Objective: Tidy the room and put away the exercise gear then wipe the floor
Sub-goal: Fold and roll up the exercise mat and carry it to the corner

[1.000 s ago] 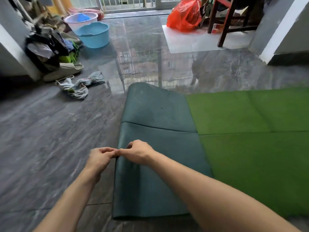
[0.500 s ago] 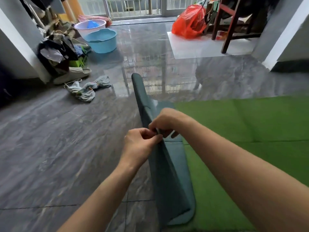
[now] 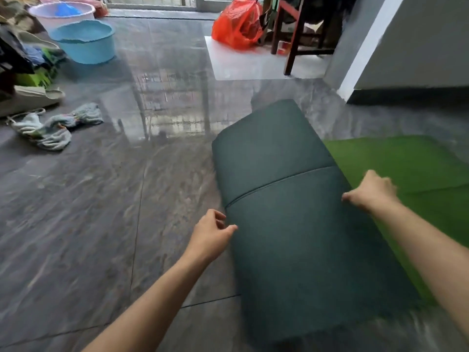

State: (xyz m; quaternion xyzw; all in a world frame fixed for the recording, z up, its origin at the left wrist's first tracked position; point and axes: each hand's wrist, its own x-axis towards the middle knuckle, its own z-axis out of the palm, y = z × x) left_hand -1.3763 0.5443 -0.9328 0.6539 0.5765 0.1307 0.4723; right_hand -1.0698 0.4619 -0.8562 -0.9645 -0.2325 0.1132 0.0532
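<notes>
Soft daylight enters from twelve o'clock; the glossy floor (image 3: 157,102) mirrors it in a pale glare at eleven; shadows stay faint; motion blur smears the right hand (image 3: 371,193) and five o'clock corner; edges bow outward.

Folded mat (image 3: 291,224) lies between the two hands: left hand (image 3: 210,237) at its left edge, right hand (image 3: 371,191) at its right edge. Mat's underside (image 3: 411,168) spreads on the floor (image 3: 88,224) to the right of and beyond the right hand; the folded part rests on it. Rag (image 3: 54,128) on the floor well left of and beyond the left hand. Further beyond, far left: basin (image 3: 83,43), a second basin (image 3: 61,12) behind it, clutter pile (image 3: 22,62) to their left. Far ahead of the right hand: bag (image 3: 238,24), chair (image 3: 297,34) just right of it, both on a floor sheet (image 3: 248,67). Wall corner (image 3: 368,47) far right.
</notes>
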